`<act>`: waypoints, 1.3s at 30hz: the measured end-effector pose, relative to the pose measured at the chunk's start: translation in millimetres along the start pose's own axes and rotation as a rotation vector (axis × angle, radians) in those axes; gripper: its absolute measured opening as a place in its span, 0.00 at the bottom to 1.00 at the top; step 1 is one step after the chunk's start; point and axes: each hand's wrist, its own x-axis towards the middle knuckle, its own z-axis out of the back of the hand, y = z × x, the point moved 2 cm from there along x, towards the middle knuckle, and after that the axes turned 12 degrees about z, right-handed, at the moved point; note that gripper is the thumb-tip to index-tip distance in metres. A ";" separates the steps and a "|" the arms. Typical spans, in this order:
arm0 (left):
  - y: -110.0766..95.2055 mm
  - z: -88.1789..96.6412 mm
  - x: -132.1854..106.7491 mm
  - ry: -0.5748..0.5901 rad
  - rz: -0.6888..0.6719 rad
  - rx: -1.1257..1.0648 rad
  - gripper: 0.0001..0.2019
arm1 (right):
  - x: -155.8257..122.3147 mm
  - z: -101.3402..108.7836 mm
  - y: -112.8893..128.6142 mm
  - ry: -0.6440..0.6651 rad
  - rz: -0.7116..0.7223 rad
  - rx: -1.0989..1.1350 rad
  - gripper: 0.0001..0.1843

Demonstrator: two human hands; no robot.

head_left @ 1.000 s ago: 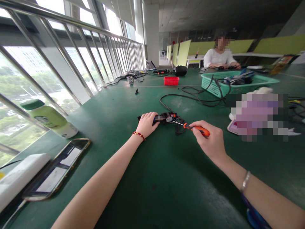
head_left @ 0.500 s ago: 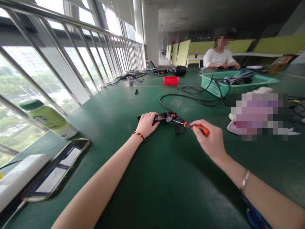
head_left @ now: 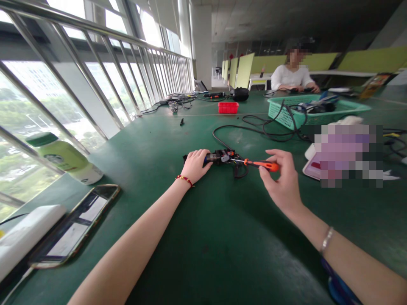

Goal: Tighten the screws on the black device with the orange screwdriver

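**Screwdriver work on small electronic module, green bench**

Bench (head_left: 203,237): green mat surface, runs from the near edge away to a seated co-worker (head_left: 292,76) in white at the far end, whose hands rest on that end of the table and are well apart from this work.

Window railing (head_left: 95,63) borders the bench along the left side.

Teal mesh basket (head_left: 286,116) sits right of centre, further back, with black cable (head_left: 254,129) spilling over its front wall and looping toward the work. Red tray (head_left: 228,107) lies beyond, near the middle. Green-capped bottle (head_left: 66,157) lies on its side at the left edge; a phone (head_left: 76,226) lies flat just nearer than it.

Left hand (head_left: 196,164): palm down, fingers curled over the left end of the electronic module (head_left: 222,157), pressing it against the mat. Module is small, dark, with exposed parts and short wires, at bench centre.

Right hand (head_left: 281,182): thumb and fingertips pinch the orange handle of the screwdriver (head_left: 259,164); shaft lies near level, pointing left, tip at the right side of the module. Whether the tip is seated in a screw head is too small to tell.

Judgement: step in hand is driving or loosening a fastener on the module, mid-operation. Next move calls for keeping the left hand firm so the module does not skid, holding the tip square in the screw, and turning by fingertip roll with light axial push. Loose wires beside the tip want clearance.
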 end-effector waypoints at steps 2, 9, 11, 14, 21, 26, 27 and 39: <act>0.0 -0.2 0.0 -0.002 -0.004 0.003 0.13 | -0.1 0.3 0.9 -0.035 0.047 0.001 0.17; -1.4 1.4 -0.6 0.002 -0.001 0.004 0.13 | -2.2 0.4 -1.4 0.141 -0.159 -0.007 0.14; -1.2 1.4 -0.5 0.003 0.003 0.006 0.13 | -1.4 0.7 -1.6 0.063 -0.092 -0.022 0.15; -0.3 0.4 -0.3 0.003 0.003 0.009 0.13 | -0.4 0.6 -0.7 -0.057 0.035 -0.022 0.18; 1.5 -1.8 0.3 -0.002 -0.007 0.004 0.13 | -1.6 0.6 -0.8 0.153 -0.154 -0.034 0.14; 0.8 -0.5 0.0 -0.005 -0.012 0.012 0.13 | 1.1 2.2 -0.2 -0.015 0.016 -0.044 0.16; 0.5 -0.2 -0.1 -0.004 -0.011 0.012 0.13 | 1.2 2.2 0.2 -0.033 0.043 -0.043 0.16; 1.4 -1.6 0.2 -0.011 -0.011 0.005 0.13 | -1.0 0.5 0.1 -0.043 0.069 -0.032 0.16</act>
